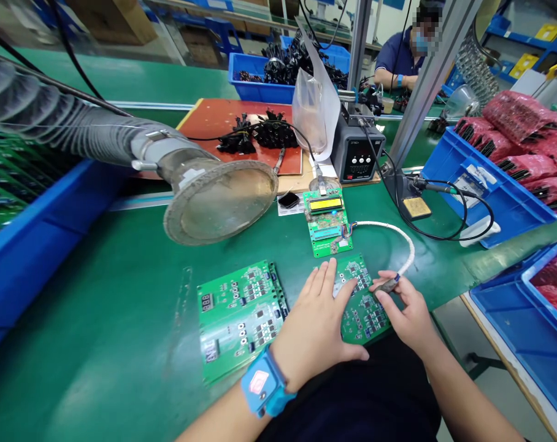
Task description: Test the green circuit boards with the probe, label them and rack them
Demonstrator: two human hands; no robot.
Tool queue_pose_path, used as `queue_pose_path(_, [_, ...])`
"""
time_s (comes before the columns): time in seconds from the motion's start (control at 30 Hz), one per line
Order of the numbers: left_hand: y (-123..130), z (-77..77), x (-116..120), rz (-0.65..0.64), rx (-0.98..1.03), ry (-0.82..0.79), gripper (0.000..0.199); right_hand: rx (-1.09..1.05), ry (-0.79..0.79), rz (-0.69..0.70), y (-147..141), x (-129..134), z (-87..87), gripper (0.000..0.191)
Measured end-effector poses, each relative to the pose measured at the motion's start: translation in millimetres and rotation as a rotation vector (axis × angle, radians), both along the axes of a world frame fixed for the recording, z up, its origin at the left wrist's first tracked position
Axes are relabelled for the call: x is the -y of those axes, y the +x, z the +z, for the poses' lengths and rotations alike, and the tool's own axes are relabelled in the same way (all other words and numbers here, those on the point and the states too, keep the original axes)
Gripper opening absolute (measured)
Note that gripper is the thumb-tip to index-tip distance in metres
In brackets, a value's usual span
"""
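A green circuit board (361, 313) lies on the green bench in front of me, partly covered by my left hand. My left hand (313, 313) rests on it with its fingers stretched out and the thumb spread. Pinched in my right hand (410, 310) is a grey connector probe (387, 285) at the board's right edge; whether its tip touches the board is hidden. A white sleeved cable (398, 230) runs from the probe to a programmer board (327, 221) with a lit yellow display and a teal socket. Left of my hand sits a stack of similar green boards (237, 319).
A fume extraction hose (218, 202) hangs over the left side. Behind stand a soldering station (359, 150), an iron in its holder (414, 196) and a bin of black cables (264, 83). Blue bins (485, 190) with pink-wrapped parts are at right. Another person (402, 55) sits across.
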State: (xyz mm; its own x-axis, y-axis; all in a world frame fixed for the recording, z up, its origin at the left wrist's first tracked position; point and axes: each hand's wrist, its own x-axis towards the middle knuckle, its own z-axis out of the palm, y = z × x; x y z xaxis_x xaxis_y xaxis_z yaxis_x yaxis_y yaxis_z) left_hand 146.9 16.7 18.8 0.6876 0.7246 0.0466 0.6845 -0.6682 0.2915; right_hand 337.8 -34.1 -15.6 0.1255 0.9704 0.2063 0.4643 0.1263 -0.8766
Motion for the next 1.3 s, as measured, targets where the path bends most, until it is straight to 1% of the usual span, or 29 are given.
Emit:
queue_pose_path(0.13, [0, -2.6, 0, -0.012, 0.004, 0.029, 0.111, -0.001, 0.007, -0.003, 0, 0, 0.1, 0.026])
queue_pose_path(0.37, [-1, -2.9, 0, -0.006, 0.017, 0.001, 0.115, -0.009, 0.014, -0.002, -1, -1, 0.5, 0.026])
queue_pose_path(0.53, [1, -2.7, 0, -0.008, 0.056, -0.009, 0.106, -0.009, 0.003, -0.01, -1, -1, 0.2, 0.026])
queue_pose_path(0.63, [5, 2.7, 2, 0.012, 0.057, -0.024, 0.104, -0.045, -0.021, -0.01, 0, 0, 0.5, 0.026])
queue_pose_path(0.73, [-2, 12.3, 5, 0.018, 0.061, -0.025, 0.105, -0.195, -0.004, -0.052, 2, 0, 0.6, 0.028])
queue_pose_path(0.8, [-21, 17.0, 6, 0.016, 0.064, 0.013, 0.108, -0.335, 0.041, -0.099, 5, -1, -0.9, 0.03])
queue_pose_path(0.87, [-54, 16.6, 3, 0.036, 0.063, 0.075, 0.108, -0.424, 0.054, -0.134, 9, -3, -4.7, 0.032])
queue_pose_path(0.93, [-93, 9.9, -4, 0.095, 0.06, 0.116, 0.1, -0.442, 0.016, -0.163, 13, -6, -10.6, 0.034])
queue_pose_path(1.0, [-131, -0.8, -12, 0.149, 0.023, 0.105, 0.095, -0.436, -0.02, -0.204, 15, -8, -17.3, 0.036])
queue_pose_path(1.07, [-156, -10.7, -19, 0.202, -0.017, 0.097, 0.082, -0.439, -0.016, -0.245, 14, -9, -23.1, 0.035])
queue_pose_path(1.1, [-160, -13.6, -21, 0.206, -0.029, 0.098, 0.083, -0.443, -0.006, -0.258, 13, -10, -25.3, 0.035])
queue_pose_path(1.13, [-159, -14.5, -23, 0.211, -0.029, 0.114, 0.087, -0.446, 0.003, -0.265, 13, -10, -27.0, 0.035])
queue_pose_path(1.17, [-151, -13.2, -23, 0.209, -0.02, 0.139, 0.094, -0.449, 0.009, -0.265, 12, -10, -28.2, 0.035])
queue_pose_path(1.2, [-137, -10.1, -23, 0.202, -0.002, 0.172, 0.104, -0.451, 0.013, -0.262, 12, -10, -29.0, 0.035])
queue_pose_path(1.23, [-117, -5.4, -22, 0.202, 0.016, 0.207, 0.11, -0.452, 0.014, -0.257, 12, -10, -29.7, 0.035])
queue_pose_path(1.27, [-93, 0.1, -21, 0.164, 0.025, 0.203, 0.118, -0.452, 0.015, -0.254, 13, -10, -30.3, 0.036])
queue_pose_path(1.3, [-66, 5.6, -19, 0.105, 0.017, 0.16, 0.125, -0.452, 0.015, -0.252, 14, -10, -30.8, 0.036])
